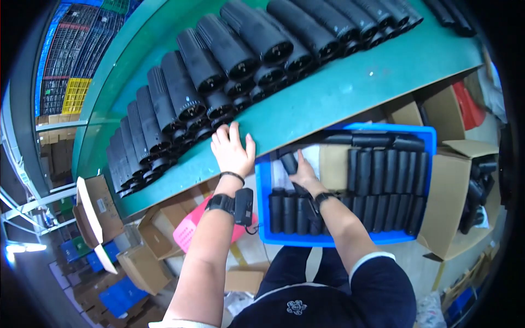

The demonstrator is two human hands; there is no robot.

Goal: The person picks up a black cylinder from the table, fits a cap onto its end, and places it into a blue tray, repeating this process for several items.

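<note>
My left hand rests on the front edge of a green table, fingers spread and nothing in them. Its fingertips are beside a stack of black plastic tubes, which lie in layers with their open ends toward me. My right hand is down inside a blue crate, closed around a black tube at the crate's left part. Upright black tubes stand in rows there, and others lie along the far wall. A pale sheet and a piece of cardboard show between them.
An open cardboard box with black parts stands right of the crate. A pink basket is under the table edge, left of my legs. Several cardboard boxes and a blue bin lie at lower left.
</note>
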